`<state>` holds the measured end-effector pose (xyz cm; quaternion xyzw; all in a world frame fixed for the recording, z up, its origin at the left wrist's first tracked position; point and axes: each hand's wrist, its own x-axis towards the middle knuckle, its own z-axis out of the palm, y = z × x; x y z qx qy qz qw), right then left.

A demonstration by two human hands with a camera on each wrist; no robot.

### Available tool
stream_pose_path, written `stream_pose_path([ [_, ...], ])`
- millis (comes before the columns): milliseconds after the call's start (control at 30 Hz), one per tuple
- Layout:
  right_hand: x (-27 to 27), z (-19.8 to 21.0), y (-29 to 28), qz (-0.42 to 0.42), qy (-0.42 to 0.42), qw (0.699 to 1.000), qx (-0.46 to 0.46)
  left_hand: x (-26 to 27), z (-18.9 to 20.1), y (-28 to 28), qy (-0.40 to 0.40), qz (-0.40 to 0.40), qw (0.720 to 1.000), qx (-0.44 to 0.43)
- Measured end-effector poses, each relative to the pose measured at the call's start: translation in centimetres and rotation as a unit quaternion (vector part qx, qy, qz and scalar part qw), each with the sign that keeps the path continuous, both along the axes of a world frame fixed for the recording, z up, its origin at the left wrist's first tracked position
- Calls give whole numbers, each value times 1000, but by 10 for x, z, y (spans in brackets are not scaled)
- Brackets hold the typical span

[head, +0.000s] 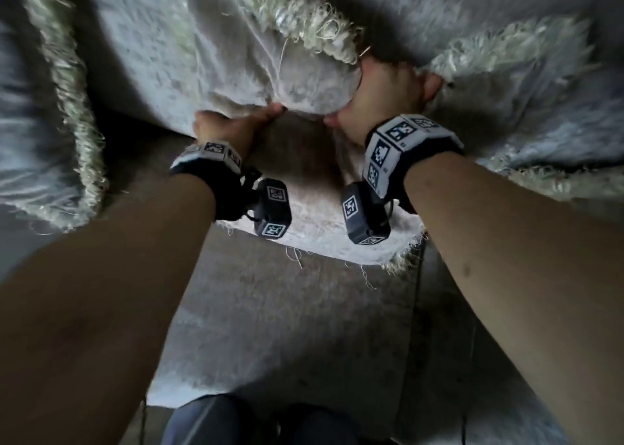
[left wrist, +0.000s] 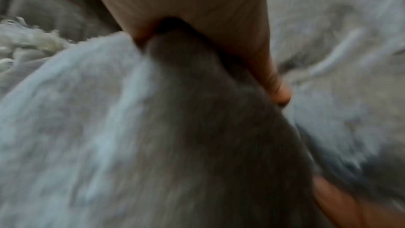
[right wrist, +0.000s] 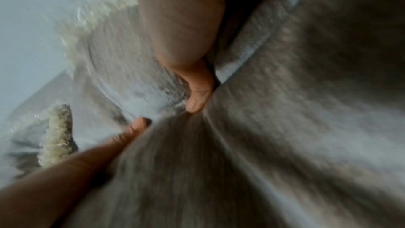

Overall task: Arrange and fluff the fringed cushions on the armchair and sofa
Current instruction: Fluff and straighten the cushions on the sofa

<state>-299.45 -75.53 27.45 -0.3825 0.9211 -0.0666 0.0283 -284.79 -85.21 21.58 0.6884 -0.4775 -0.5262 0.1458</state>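
Sofa seat (head: pixel 270 309) | fringed cushion (head: pixel 236 56) | left hand (head: pixel 229 127), right hand (head: pixel 385 96) clench its lower corner | fluff: shake evenly, fringe (head: pixel 304 29) above grip

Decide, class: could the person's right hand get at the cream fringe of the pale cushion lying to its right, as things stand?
Probably yes. The right hand now grips the middle pale plush cushion, and the neighbouring cushion's cream fringe lies just beside its fingers with nothing between. It would need to release its grip first.
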Motion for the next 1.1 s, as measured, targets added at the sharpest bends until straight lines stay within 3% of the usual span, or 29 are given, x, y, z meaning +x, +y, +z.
stream_pose_path([
  [67,5,11,19,-20,-7,1000,-3,14,12,1,45,-65,997,21],
  [200,10,37,79,-80,-33,996,-20,11,43,25,3,-159,984,-76],
  [300,6,69,110,-142,-93,984,-62,-2,89,35,7,-231,965,-124],
  [467,-16,133,128,-201,-163,944,-202,-28,198,24,-25,-348,889,-297],
  [600,-17,139,118,-233,-227,907,-267,-43,254,13,-92,-439,820,-355],
  [700,-21,114,106,-253,-259,901,-240,-50,237,5,-129,-464,813,-326],
  [767,-16,82,103,-284,-267,900,-195,-47,196,4,-127,-466,827,-289],
  [867,-3,24,105,-300,-214,920,-132,-33,121,10,-174,-458,830,-267],
  [967,1,-8,105,-293,-178,934,-100,-29,76,18,-201,-479,810,-272],
  [1100,-18,-6,96,-312,-183,921,-142,-51,86,0,-203,-507,762,-347],
])
